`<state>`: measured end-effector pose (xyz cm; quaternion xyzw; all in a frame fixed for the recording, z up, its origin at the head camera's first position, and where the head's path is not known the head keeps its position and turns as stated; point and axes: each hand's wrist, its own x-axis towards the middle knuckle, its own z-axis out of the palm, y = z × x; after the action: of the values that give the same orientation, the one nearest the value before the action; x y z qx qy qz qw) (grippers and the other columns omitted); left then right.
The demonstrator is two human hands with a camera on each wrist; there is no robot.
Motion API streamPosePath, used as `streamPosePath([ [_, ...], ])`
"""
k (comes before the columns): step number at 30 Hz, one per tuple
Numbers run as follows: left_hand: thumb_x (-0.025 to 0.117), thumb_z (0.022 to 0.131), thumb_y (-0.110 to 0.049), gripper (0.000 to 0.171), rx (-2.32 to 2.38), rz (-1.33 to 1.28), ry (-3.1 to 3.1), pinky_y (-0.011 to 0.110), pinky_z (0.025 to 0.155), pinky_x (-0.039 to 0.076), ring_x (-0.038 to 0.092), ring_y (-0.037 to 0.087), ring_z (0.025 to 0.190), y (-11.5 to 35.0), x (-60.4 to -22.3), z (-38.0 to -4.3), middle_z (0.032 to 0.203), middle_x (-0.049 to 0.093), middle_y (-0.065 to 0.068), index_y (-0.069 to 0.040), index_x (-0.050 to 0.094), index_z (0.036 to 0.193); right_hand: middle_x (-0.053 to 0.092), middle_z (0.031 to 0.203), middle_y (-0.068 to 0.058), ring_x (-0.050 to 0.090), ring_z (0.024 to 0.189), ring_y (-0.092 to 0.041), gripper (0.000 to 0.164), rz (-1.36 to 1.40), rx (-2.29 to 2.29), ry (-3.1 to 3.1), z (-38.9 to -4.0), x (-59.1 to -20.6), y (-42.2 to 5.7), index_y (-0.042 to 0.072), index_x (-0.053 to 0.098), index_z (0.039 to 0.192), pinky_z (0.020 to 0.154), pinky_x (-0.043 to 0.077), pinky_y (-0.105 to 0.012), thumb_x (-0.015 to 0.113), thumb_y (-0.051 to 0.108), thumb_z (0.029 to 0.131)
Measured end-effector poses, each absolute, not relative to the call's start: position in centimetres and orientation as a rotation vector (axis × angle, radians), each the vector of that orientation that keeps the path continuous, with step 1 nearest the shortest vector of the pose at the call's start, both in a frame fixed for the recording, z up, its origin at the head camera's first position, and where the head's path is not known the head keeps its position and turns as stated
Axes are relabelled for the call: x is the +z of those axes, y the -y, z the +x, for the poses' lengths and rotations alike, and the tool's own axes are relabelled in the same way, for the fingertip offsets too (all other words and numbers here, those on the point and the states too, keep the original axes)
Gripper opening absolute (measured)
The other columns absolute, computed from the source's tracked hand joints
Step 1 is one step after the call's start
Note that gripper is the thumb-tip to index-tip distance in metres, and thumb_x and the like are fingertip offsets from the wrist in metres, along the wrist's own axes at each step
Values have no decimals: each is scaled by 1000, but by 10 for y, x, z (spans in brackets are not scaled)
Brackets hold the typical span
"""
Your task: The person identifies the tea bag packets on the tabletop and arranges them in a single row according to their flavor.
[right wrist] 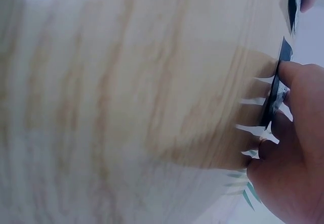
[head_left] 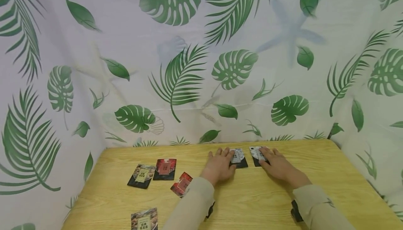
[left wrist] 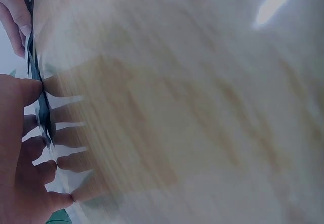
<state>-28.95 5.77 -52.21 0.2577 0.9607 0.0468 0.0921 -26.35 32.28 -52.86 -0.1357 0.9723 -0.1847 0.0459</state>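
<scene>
Two flat black-and-grey printed packets lie near the back edge of the table. On the left one (head_left: 240,160) rests my left hand (head_left: 218,167), its fingers spread over the packet's left side and its thumb at the lower edge. My right hand (head_left: 278,165) lies with extended fingers over the right side of the other packet (head_left: 254,156). A narrow strip of table separates the two packets. In the left wrist view, the left hand's thumb touches the packet's thin dark edge (left wrist: 45,118). The right wrist view has the right thumb (right wrist: 286,72) against its packet (right wrist: 272,102).
Left of my hands lie a brown-and-black packet (head_left: 141,177) and a red-and-black packet (head_left: 164,170). A tilted red packet (head_left: 182,184) is partly hidden by my left sleeve. Another brown packet (head_left: 144,218) is cut off at the bottom. A leaf-print cloth (head_left: 189,125) hangs behind the wooden table (head_left: 252,202).
</scene>
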Motion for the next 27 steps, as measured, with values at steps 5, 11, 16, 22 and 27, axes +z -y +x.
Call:
streamPosePath([
  [5,42,111,-49,63,150,767,-2844,60,129,29,27,27,163,-57,-525,-291,176,27,-1,-27,28,169,32,163,-37,21,148,-69,63,-419,-561,-2967,-263,-529,-323,-6,36,160,117,26,-79,52,31,112],
  [11,41,112,-50,63,130,771,-2860,60,129,28,27,26,163,-57,-527,-291,176,26,-2,-28,27,169,34,163,-37,23,148,-69,63,-416,-553,-2977,-263,-529,-323,-5,37,160,118,26,-79,52,32,111],
  [16,41,112,-50,63,132,776,-2870,60,128,29,29,26,162,-57,-530,-291,175,28,-2,-28,28,169,35,162,-37,24,147,-70,62,-414,-541,-2980,-264,-529,-323,-5,38,159,117,27,-79,52,31,111],
  [22,41,112,-49,62,163,778,-2862,62,128,30,29,26,162,-56,-529,-292,175,28,-1,-28,29,169,35,163,-37,24,147,-70,62,-416,-543,-2981,-264,-530,-323,-6,37,160,117,27,-79,52,31,111],
  [27,39,112,-50,62,219,781,-2846,62,128,29,29,29,162,-54,-527,-292,176,27,0,-27,28,169,34,163,-37,23,147,-70,62,-405,-549,-2971,-264,-529,-323,-6,37,160,117,26,-79,52,30,111],
])
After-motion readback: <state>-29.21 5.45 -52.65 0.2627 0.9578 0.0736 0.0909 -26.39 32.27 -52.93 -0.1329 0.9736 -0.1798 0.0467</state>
